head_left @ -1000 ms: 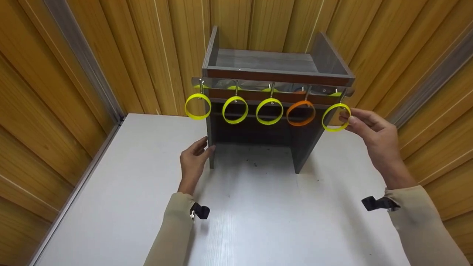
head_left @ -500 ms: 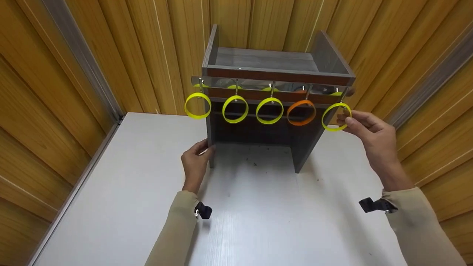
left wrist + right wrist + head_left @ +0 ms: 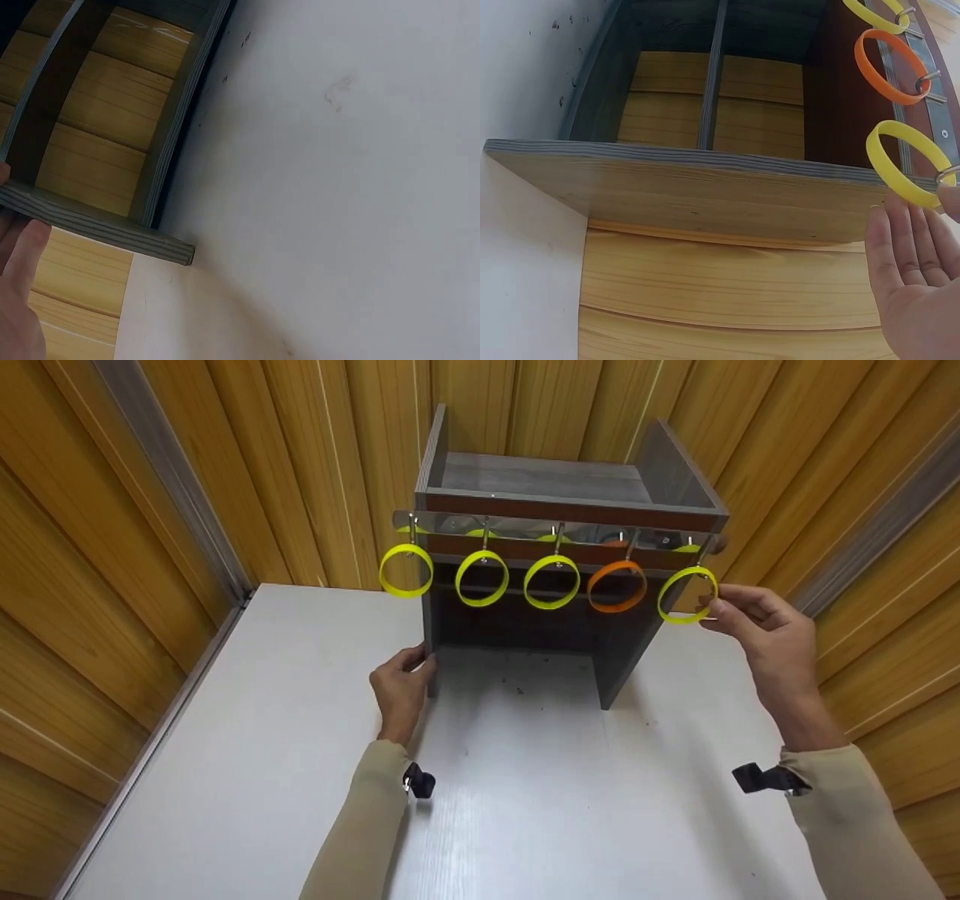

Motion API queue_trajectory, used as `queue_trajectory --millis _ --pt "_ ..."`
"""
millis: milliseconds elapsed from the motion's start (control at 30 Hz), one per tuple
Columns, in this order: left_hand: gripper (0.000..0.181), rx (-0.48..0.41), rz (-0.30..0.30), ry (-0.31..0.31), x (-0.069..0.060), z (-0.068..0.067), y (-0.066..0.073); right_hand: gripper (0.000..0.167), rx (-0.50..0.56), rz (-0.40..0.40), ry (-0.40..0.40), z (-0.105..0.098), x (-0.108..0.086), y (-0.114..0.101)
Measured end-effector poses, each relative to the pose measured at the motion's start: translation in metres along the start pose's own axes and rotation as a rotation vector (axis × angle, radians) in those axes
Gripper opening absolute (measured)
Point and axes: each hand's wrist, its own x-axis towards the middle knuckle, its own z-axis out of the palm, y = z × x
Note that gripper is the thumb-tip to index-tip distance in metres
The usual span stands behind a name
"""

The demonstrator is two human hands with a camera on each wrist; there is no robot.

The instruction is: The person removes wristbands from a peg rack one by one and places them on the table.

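Observation:
A small grey wooden shelf point(image 3: 570, 521) carries a metal hook rail point(image 3: 517, 526) across its front. My right hand point(image 3: 780, 645) pinches the yellow ring point(image 3: 686, 620) at the rail's right end between thumb and fingers; that ring still hangs on its hook. To its left hang an orange ring point(image 3: 616, 607) and several other yellow rings point(image 3: 551, 604). My left hand point(image 3: 401, 690) grips the lower front edge of the shelf's left side panel point(image 3: 97, 223), thumb on one face and fingers on the other.
The shelf stands on a white table point(image 3: 510, 810) with small dark specks. Wood-patterned walls point(image 3: 300, 472) rise behind and on both sides. A metal strip point(image 3: 161, 720) edges the table's left. Black wrist cameras point(image 3: 769, 778) sit at both sleeves.
My left hand has moved slightly right and closed its thumb and fingers on the side panel. The right hand keeps its pinch on the right-end yellow ring, barely shifting. The view tilts slightly.

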Motion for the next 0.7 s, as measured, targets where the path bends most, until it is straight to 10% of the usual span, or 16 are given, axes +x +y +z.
queue_trajectory --millis 700 --pt "0.018 -0.018 -0.03 -0.008 0.0001 0.0021 -0.0008 0.03 0.037 -0.014 0.023 -0.0012 0.0018 -0.0028"
